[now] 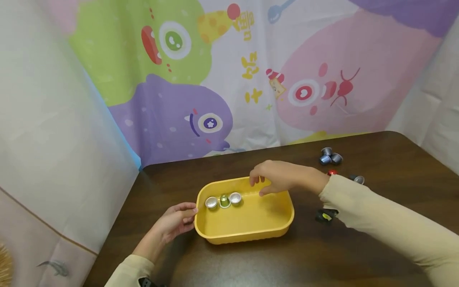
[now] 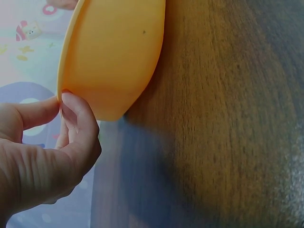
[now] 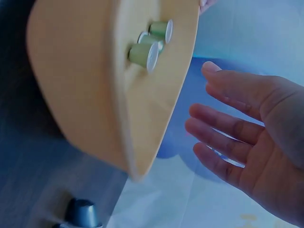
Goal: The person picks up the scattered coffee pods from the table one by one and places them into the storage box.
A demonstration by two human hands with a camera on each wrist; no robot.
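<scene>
A yellow plastic tray [image 1: 247,221] sits on the table. My left hand [image 1: 174,223] pinches its left rim between thumb and fingers, as the left wrist view also shows. Inside, near the left end, several things cluster: a green coffee capsule [image 1: 224,201] between two capsules with silver lids up, the left capsule [image 1: 211,202] and the right capsule [image 1: 235,198]. Over the tray's back right part hovers my right hand [image 1: 279,176], fingers loosely bent and apart, holding nothing. In the right wrist view that hand [image 3: 247,123] is beside the tray rim, with green capsules [image 3: 143,55] visible inside.
Right of the tray, blue-grey capsules [image 1: 330,156] stand grouped at the back. A red capsule [image 1: 332,172], a silver-lidded capsule [image 1: 359,180] and dark capsules [image 1: 322,216] lie nearer, partly hidden by the right sleeve [image 1: 380,223]. A printed cloth [image 1: 258,127] hangs behind the table.
</scene>
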